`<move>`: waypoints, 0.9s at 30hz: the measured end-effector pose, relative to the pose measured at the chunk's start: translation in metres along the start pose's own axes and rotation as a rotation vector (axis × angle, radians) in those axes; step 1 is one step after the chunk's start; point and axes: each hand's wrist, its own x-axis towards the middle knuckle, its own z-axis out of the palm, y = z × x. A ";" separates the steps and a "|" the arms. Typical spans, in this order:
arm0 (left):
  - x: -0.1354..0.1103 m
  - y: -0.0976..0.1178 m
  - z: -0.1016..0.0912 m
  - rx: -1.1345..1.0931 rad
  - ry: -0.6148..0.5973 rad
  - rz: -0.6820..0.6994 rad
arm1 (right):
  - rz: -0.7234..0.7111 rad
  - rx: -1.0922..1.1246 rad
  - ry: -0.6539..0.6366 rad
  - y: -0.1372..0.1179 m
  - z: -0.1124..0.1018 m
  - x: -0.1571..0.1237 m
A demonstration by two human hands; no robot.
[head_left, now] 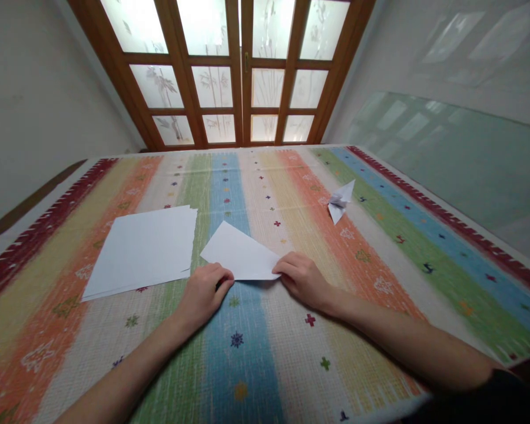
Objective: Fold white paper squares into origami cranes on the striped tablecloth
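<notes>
A folded sheet of white paper (242,253) lies in front of me on the striped tablecloth, its near edge straight and its far corner pointing away. My left hand (208,290) pinches the near left part of that edge between thumb and fingers. At the right corner, my right hand (301,277) has its fingertips closed on the paper. Left of it rests a stack of white paper sheets (148,247) with slightly uneven edges. Farther off to the right sits a small folded paper figure (341,201) with pointed ends.
Colourful stripes run along the tablecloth (251,353), which covers the table. Wooden doors with frosted panes (218,82) stand beyond the far edge. A pale glass panel (450,159) leans along the right wall.
</notes>
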 end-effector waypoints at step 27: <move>0.018 0.045 0.000 0.590 -0.130 -0.068 | 0.381 -0.385 -0.382 -0.023 0.001 0.044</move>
